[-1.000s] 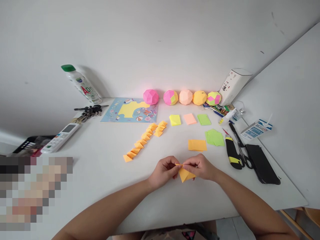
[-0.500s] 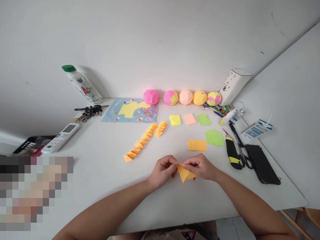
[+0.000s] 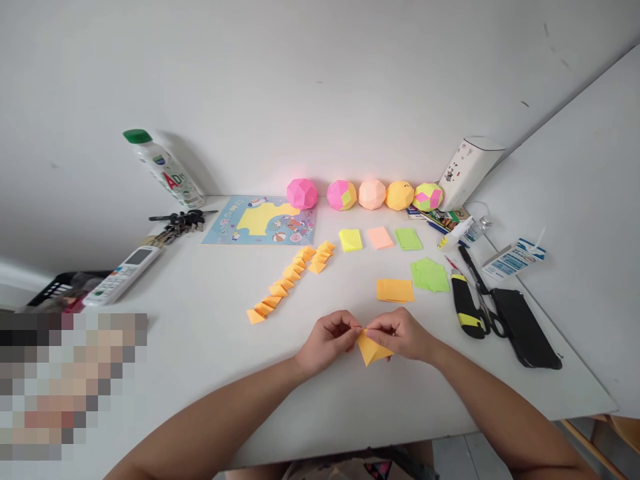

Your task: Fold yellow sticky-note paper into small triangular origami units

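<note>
Near the front edge of the bench (image 3: 200,347), left hand (image 3: 330,341) and right hand (image 3: 400,333) pinch a folded orange paper (image 3: 371,350) between them; an orange pad (image 3: 395,290) lies just beyond.

Bare hands (image 3: 327,341), bare forearms (image 3: 240,403), beige clothing (image 3: 325,472) with pink-and-black patterning

The lone view looks forward and down from the person's head, over the table (image 3: 200,360) toward the wall (image 3: 320,87).
</note>
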{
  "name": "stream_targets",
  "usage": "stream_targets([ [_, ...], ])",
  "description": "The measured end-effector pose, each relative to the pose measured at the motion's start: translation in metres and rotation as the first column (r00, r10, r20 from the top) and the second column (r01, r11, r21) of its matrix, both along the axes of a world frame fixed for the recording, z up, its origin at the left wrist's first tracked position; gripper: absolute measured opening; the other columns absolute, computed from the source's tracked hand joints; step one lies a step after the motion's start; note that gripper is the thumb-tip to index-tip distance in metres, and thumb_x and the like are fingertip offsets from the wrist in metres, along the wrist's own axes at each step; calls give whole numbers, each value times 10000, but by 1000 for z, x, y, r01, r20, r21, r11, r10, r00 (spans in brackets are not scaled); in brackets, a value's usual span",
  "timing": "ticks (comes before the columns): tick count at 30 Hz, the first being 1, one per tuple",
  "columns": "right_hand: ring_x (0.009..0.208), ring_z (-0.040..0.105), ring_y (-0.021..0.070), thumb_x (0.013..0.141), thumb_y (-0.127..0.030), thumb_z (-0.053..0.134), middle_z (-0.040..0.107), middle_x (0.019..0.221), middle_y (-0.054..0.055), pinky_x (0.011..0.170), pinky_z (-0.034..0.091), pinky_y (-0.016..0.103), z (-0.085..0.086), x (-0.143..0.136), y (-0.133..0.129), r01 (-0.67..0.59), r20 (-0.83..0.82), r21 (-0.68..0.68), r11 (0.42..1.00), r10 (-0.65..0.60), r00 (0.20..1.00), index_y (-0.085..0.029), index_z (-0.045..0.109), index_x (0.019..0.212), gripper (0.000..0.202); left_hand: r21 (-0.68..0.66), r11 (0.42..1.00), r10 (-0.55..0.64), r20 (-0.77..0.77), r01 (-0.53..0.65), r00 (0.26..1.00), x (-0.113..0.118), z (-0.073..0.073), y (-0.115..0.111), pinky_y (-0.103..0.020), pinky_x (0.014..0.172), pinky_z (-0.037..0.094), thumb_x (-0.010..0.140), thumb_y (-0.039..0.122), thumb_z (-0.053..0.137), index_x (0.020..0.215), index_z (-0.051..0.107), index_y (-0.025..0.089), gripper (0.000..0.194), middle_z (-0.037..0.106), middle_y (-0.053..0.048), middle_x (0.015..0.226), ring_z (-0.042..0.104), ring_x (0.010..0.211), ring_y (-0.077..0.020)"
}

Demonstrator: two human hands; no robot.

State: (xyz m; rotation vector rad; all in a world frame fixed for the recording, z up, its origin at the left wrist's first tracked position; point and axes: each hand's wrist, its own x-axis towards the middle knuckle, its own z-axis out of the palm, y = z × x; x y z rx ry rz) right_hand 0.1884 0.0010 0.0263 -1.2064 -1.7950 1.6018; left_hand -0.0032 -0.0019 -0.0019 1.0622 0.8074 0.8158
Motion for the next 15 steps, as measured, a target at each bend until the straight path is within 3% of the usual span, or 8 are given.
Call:
stream_targets([
  [8, 476, 573, 88, 796, -382, 584, 598, 669, 12, 467, 512, 206, -1, 2, 4, 112, -9, 85, 990, -111, 994, -136, 664, 782, 258, -21, 993, 118, -47, -119, 992, 2, 0, 0, -207, 483, 345, 776, 418, 577, 747, 489, 163, 272, 474, 57, 494, 423, 456, -67],
  [15, 469, 587, 105, 794, -399, 581, 612, 642, 16, 461, 494, 219, -3, 0, 2, 113, 13, 131, 985, -116, 993, -144, 666, 748, 273, -1, 999, 35, -89, -35, 995, 1, 2, -1, -213, 478, 358, 757, 427, 593, 743, 543, 148, 284, 499, 35, 529, 449, 475, -78],
])
